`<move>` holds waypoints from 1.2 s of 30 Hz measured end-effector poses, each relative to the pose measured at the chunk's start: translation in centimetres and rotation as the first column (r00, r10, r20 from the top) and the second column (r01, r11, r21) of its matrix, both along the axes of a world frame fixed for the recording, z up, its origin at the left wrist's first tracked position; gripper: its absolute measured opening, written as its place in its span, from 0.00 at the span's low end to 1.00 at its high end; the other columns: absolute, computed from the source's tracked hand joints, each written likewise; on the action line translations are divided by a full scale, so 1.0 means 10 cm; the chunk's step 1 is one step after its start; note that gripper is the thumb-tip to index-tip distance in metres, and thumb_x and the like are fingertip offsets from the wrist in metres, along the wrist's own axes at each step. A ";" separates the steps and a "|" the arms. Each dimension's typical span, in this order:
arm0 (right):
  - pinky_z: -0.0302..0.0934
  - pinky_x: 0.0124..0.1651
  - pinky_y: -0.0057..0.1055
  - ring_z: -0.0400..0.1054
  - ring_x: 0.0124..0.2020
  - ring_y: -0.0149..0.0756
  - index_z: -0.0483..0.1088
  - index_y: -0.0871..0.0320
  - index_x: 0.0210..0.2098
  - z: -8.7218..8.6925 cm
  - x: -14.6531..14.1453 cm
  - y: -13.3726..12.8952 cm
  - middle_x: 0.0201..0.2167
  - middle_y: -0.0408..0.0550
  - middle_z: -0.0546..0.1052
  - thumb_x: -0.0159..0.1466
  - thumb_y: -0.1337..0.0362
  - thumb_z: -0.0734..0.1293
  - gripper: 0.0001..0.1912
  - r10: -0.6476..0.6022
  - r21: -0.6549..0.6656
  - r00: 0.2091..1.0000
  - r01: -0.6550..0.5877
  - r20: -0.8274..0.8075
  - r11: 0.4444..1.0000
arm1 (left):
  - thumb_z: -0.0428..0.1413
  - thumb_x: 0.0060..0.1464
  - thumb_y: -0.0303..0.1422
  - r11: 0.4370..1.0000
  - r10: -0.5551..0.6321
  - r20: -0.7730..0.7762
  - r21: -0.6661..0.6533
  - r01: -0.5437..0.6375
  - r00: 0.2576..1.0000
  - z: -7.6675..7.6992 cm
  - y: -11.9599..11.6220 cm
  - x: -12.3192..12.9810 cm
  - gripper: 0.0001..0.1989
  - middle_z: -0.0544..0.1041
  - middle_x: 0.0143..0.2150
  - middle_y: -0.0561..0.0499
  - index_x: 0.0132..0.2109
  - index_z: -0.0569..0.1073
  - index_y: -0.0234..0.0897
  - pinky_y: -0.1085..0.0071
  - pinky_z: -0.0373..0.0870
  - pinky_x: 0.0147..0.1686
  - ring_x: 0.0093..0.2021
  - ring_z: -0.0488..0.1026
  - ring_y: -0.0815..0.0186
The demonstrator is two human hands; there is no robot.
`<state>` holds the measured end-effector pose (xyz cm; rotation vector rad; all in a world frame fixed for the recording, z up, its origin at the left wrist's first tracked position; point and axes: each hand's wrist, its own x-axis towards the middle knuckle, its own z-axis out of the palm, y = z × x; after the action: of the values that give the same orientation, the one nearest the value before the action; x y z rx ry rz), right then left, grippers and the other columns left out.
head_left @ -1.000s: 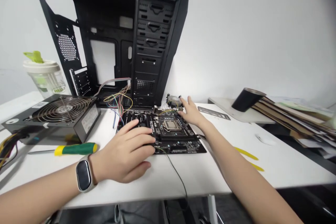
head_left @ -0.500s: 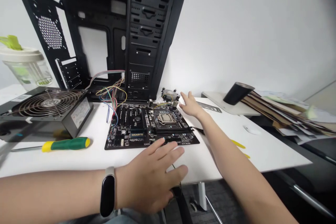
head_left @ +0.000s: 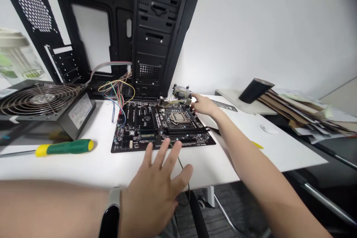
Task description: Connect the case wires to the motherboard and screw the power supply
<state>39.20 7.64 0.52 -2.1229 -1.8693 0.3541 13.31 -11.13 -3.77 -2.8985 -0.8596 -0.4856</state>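
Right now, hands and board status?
Left hand open, fingers at Gigabyte motherboard front edge. Right hand at CPU cooler, board's far side. Thin black wire beside left hand.

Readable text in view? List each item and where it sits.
"GIGABYTE": yellow lettering on the black motherboard.
"HELLO": green lettering on the clear plastic cup, slightly blurred.
White sticker on the black metal power supply: too small to read.
Motherboard's small white print: too small to read.

One motherboard (head_left: pixel 156 126), one screwdriver (head_left: pixel 64 147), roughly six wires (head_left: pixel 119 96)
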 end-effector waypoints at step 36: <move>0.61 0.53 0.45 0.70 0.48 0.49 0.57 0.64 0.63 0.18 -0.05 -0.24 0.47 0.60 0.76 0.58 0.65 0.67 0.34 0.087 -0.017 0.988 -0.085 0.130 0.996 | 0.40 0.62 0.35 0.915 0.242 -0.036 -0.323 -0.241 0.970 0.62 0.52 0.02 0.21 0.72 0.51 0.40 0.58 0.62 0.32 0.49 0.67 0.48 0.46 0.72 0.52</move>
<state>38.72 5.23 2.29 -2.1246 -2.0406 0.2506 13.53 -5.95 2.48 -3.0091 -1.3995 -0.3563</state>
